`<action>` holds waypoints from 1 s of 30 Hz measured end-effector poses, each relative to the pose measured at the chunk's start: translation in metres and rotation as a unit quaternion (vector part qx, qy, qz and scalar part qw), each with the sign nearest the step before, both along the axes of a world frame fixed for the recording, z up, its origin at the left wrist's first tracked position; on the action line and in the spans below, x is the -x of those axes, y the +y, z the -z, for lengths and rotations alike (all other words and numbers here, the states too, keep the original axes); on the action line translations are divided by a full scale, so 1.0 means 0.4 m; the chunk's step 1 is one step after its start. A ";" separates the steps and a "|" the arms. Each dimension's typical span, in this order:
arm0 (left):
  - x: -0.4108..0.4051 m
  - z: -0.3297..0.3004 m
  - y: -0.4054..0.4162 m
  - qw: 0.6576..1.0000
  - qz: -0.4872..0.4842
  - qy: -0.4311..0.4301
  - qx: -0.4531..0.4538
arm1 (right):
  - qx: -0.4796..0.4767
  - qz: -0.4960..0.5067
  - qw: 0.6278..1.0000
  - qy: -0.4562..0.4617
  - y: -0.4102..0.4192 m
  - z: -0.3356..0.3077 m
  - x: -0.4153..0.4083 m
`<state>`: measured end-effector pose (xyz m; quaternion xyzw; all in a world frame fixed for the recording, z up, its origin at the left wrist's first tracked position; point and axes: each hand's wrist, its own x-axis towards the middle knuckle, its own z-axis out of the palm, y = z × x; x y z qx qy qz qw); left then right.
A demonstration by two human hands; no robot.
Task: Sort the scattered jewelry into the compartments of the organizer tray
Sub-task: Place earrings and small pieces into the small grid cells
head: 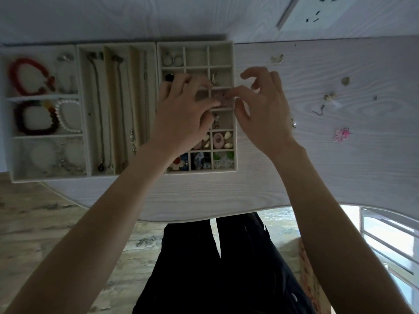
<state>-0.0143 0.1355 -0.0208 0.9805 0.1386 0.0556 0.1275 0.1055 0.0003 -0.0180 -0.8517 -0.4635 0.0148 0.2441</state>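
Both hands met over the grid tray (233, 64); left hand (181, 114) and right hand (263, 109) pinched a pink piece (221, 98) together, seating it; next, likely the scattered pieces at three o'clock.

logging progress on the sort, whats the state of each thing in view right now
grid tray: partly filled, top cells empty
pink piece: over a right-column cell, pinched by both hands
left hand: fingers curled, pinching the pink piece
right hand: pinching the pink piece, other fingers spread
pink flower: loose on the table, unsorted
hook earring: loose on the table
necklace tray: chains laid in lanes
bracelet tray: filled
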 end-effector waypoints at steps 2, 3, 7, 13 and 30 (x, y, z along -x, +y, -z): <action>0.001 0.005 -0.011 1.000 -0.003 0.027 -0.014 | 0.026 -0.017 0.999 -0.027 0.000 0.007 0.002; 0.003 0.006 -0.014 0.999 -0.007 0.034 -0.022 | 0.037 -0.015 0.999 -0.035 0.001 0.009 0.004; 0.008 0.004 -0.023 0.998 -0.021 0.047 -0.042 | 0.042 0.000 0.997 -0.062 0.003 0.011 0.013; 0.013 0.004 -0.025 0.997 -0.033 0.062 -0.038 | 0.005 0.051 0.998 -0.043 0.046 0.019 0.017; 0.004 0.004 -0.030 0.998 -0.046 0.036 -0.029 | -0.015 0.075 0.996 0.034 0.040 -0.001 0.006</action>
